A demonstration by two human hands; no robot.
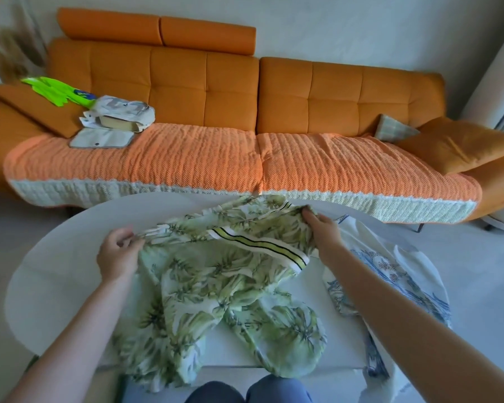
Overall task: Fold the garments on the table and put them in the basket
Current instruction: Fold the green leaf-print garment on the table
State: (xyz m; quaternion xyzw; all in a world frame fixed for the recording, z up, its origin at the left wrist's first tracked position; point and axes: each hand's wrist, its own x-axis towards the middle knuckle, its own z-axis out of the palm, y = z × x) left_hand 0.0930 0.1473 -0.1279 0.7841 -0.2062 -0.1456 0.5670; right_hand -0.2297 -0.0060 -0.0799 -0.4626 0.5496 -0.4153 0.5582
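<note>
Item 1. Green leaf-print garment [216, 280]: lies crumpled across the middle of the white table [70, 242], its near end hanging over the table's front edge. A yellow-and-black striped band [259, 245] runs slantwise across its upper part.

Item 2. Left hand [118, 253]: at the garment's left edge, fingers curled, pinching the fabric there.

Item 3. Right hand [322, 228]: at the garment's far right corner, fingers closed round a bunch of cloth (the fingertips are buried in the folds).

Item 4. Blue-and-white patterned garment [390, 271]: on the right side of the table, just beside the green one and partly under the right forearm, draping over the edge.

Item 5. Orange sofa [204, 91]: behind the table, seat covered by an orange-and-cream throw [157, 158].

Item 6. On the sofa's left end: a bright green item [56, 88], a rumpled white cloth bundle [120, 112], and a flat pale pad [102, 138] just in front of the bundle.

Item 7. On the sofa's right end: an orange cushion [463, 146].

Item 8. Knees in blue trousers [245, 394]: at the bottom edge, below the table.
</note>
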